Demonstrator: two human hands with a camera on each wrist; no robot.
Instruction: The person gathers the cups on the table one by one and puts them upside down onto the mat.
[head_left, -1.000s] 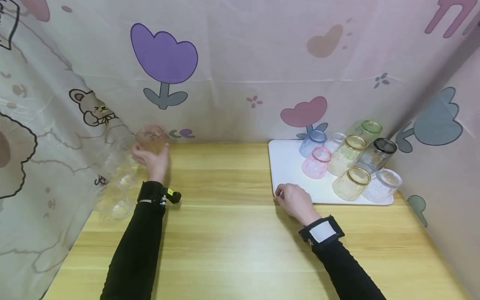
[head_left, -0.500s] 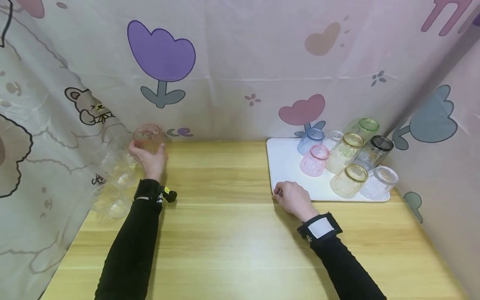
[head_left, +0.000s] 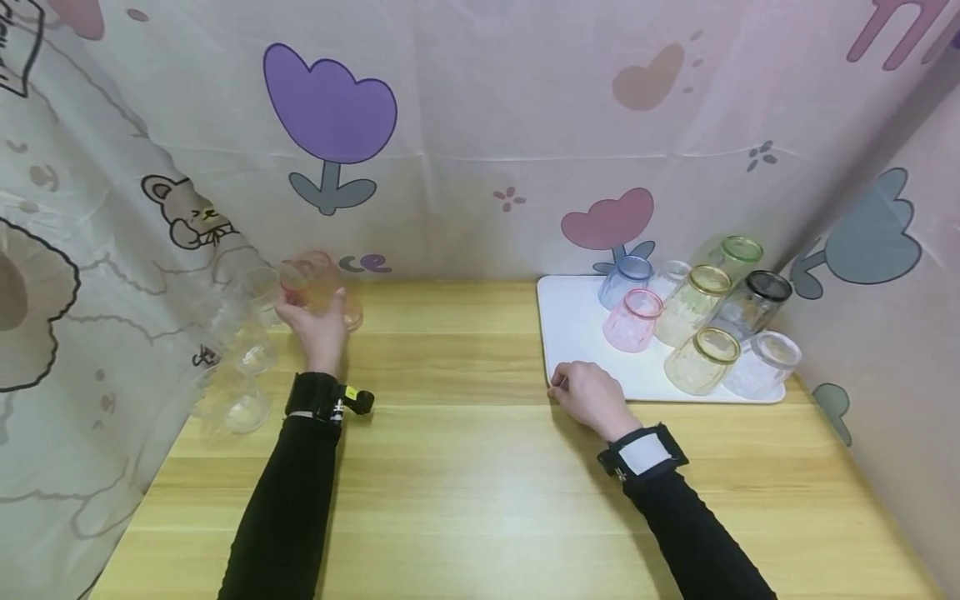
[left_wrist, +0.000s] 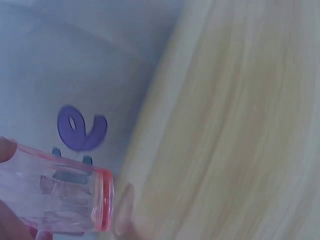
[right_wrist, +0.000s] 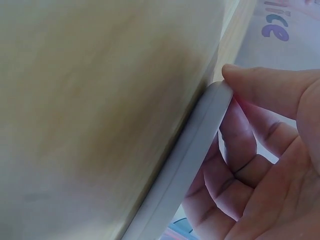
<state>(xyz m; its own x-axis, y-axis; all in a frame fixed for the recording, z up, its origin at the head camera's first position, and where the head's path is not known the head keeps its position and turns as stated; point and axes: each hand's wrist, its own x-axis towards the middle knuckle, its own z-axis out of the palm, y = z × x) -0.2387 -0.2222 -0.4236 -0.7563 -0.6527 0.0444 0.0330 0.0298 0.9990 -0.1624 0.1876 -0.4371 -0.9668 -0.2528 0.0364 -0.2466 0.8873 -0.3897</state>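
At the back left of the table, my left hand [head_left: 321,332] grips a clear pink glass [head_left: 313,273] with a red rim. The glass is tilted, its rim pointing right in the left wrist view, where thumb and fingers wrap its other end. My right hand [head_left: 588,398] is at the near left corner of a white tray [head_left: 573,333]. In the right wrist view its thumb [right_wrist: 265,87] lies on the tray's corner and the curled fingers press against the rim, pinching it. Upside-down tinted glasses stand on the tray, among them a pink glass [head_left: 633,322] and a blue glass [head_left: 625,283].
Several clear glasses [head_left: 251,354] stand close together at the left table edge, beside the left forearm. Also on the tray are a dark-rimmed glass [head_left: 753,304] and a yellow glass [head_left: 701,362]. A printed curtain [head_left: 465,125] hangs behind the wooden table [head_left: 450,467].
My left hand has moved slightly right and turned the pink glass from upright to tilted, its rim swinging down to the right. My right hand stays at the tray corner.
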